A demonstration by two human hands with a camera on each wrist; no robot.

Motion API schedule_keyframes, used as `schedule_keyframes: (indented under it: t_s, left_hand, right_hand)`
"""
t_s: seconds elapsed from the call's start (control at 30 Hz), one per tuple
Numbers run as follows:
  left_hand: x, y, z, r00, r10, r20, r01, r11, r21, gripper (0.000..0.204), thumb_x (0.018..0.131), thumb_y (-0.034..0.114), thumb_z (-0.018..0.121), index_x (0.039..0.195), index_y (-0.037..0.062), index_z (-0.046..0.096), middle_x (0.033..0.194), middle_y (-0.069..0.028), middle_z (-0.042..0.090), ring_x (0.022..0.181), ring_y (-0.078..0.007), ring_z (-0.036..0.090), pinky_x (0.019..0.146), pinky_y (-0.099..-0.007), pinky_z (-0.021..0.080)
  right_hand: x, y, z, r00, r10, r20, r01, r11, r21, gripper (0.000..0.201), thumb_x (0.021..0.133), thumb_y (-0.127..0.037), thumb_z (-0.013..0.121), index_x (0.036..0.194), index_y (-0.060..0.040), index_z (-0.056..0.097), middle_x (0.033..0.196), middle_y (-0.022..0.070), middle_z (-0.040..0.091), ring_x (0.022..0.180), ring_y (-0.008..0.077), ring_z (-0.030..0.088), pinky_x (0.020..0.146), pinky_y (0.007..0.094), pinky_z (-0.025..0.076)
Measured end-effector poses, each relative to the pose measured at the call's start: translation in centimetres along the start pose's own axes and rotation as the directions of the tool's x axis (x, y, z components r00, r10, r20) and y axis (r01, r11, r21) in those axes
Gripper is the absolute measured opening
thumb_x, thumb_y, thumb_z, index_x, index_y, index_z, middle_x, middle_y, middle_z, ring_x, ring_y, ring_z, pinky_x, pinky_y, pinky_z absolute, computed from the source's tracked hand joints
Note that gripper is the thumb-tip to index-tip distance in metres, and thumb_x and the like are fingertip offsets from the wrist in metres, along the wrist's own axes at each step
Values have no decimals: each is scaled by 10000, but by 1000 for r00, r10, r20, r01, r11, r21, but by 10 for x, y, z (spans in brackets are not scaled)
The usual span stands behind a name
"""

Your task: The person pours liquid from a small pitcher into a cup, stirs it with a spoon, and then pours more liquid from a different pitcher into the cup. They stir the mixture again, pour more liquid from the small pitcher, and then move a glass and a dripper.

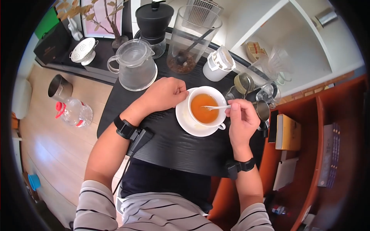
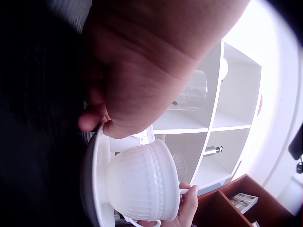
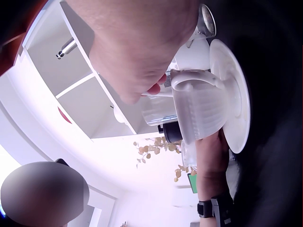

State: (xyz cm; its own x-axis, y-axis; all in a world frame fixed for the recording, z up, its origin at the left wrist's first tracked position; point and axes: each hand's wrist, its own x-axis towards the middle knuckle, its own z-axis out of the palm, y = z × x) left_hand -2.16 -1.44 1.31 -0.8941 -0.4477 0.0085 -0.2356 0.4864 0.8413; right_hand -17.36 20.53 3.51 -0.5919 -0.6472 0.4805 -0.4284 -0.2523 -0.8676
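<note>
A white cup [image 1: 222, 98] of amber liquid [image 1: 199, 104] stands on a white saucer [image 1: 184, 120] on the black table. My left hand [image 1: 165, 94] pinches the saucer's rim on the far left side; the left wrist view shows thumb and finger meeting at that rim. With thumb and fingers, my right hand [image 1: 243, 119] holds the handle of a white spoon [image 1: 216, 107], whose tip dips into the liquid. The cup's handle [image 3: 199, 78] points toward the right hand, which does not touch it. Part of the spoon's grip is hidden by the fingers.
Behind the saucer are a glass pot [image 1: 135, 69], a black grinder [image 1: 154, 21], a tall clear container [image 1: 189, 46] with dark beans, and a white cup with a drip bag [image 1: 219, 65]. Glassware and a metal pitcher [image 1: 262, 111] crowd the right edge, beside a red-brown shelf [image 1: 304, 104].
</note>
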Motion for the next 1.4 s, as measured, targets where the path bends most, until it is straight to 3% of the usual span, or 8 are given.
schedule_keyframes:
  t_s: [0.17,0.23,0.33,0.5,0.63,0.87,1.07,1.4]
  left_hand:
    - [1,-6,1,999,33,-31,-32,999,23,248,952,250,690,860,25,744,763,-145,731,734,-353,721,670,-448,547]
    - [1,-10,3,990,126,-66,-121,989,79,259,978,239,692,872,4,720,672,-108,699,603,-241,690,607,-366,517]
    - [0,-11,4,989,129,-68,-123,989,83,261,978,240,691,881,-1,721,680,-121,693,624,-276,688,614,-391,514]
    - [0,-12,3,990,123,-63,-118,990,74,265,976,238,696,869,-4,719,677,-131,686,615,-289,677,606,-403,503]
    - [1,-13,5,987,145,-72,-137,986,96,273,974,239,700,856,-6,717,667,-138,675,608,-307,670,604,-412,497]
    - [0,-7,2,993,95,-64,-88,990,107,237,925,235,676,796,44,730,708,-149,705,698,-363,708,660,-465,544]
    - [0,-9,2,993,111,-47,-105,988,115,272,977,238,706,861,-7,717,672,-135,676,612,-299,671,610,-410,502]
    - [2,-9,3,997,71,-14,-70,995,65,261,986,230,703,870,-4,716,666,-120,677,585,-255,656,588,-377,490]
  right_hand:
    - [-7,10,-2,987,-158,44,161,982,-94,66,1014,21,712,1070,51,728,894,65,690,771,103,619,692,241,479]
    - [-9,11,-3,977,-211,29,213,970,-120,66,1007,23,717,1070,41,725,930,80,693,789,117,601,692,245,476]
    - [-8,13,-5,965,-260,20,260,955,-140,49,1007,27,712,1056,34,709,939,80,697,795,122,599,690,247,475]
    - [-10,10,-4,975,-220,-13,219,974,-64,141,1064,-111,668,999,14,664,909,101,684,771,145,598,660,256,465]
    - [-11,11,-6,964,-263,39,264,965,-14,115,1044,-91,702,1018,20,683,915,103,694,782,151,614,662,267,478]
    - [-10,8,-5,968,-238,73,247,956,-157,89,1013,-41,737,1064,29,716,931,100,706,811,156,633,709,264,497]
    - [-8,6,-8,975,-209,-81,192,966,-171,84,1053,-69,680,1052,14,688,937,83,680,789,129,585,706,260,479]
    - [-8,5,-6,975,-217,53,217,976,8,74,1018,-23,726,1072,27,719,956,102,702,791,140,639,694,253,520]
